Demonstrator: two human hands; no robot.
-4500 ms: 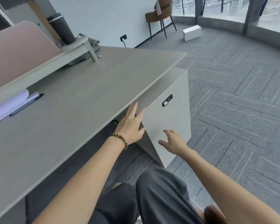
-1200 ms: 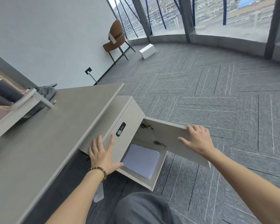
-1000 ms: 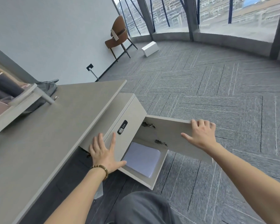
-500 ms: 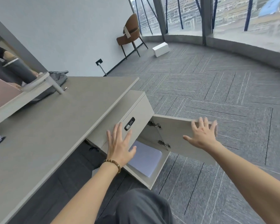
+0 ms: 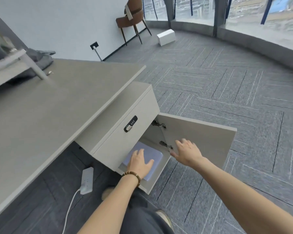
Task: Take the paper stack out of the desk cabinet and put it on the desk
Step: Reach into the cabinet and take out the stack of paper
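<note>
The desk cabinet point(image 5: 139, 105) stands under the grey desk point(image 5: 46, 105), its lower door point(image 5: 201, 141) swung wide open to the right. Inside on the cabinet floor lies the pale lilac paper stack point(image 5: 150, 153). My left hand point(image 5: 139, 163), with a bead bracelet on the wrist, rests flat on top of the stack with fingers spread. My right hand point(image 5: 186, 152) hovers open in front of the door's inner face, just right of the lower hinge, holding nothing.
A combination lock point(image 5: 131, 123) sits on the drawer front above the opening. A white power strip point(image 5: 87, 180) with its cable lies on the floor under the desk. A desk shelf point(image 5: 15, 65) and grey bag point(image 5: 41, 58) occupy the far left; a brown chair point(image 5: 132, 19) and white box point(image 5: 166, 37) stand farther off.
My left hand has moved from the drawer front down into the cabinet onto the paper stack. My right hand has left the door's top edge and come in toward the opening.
</note>
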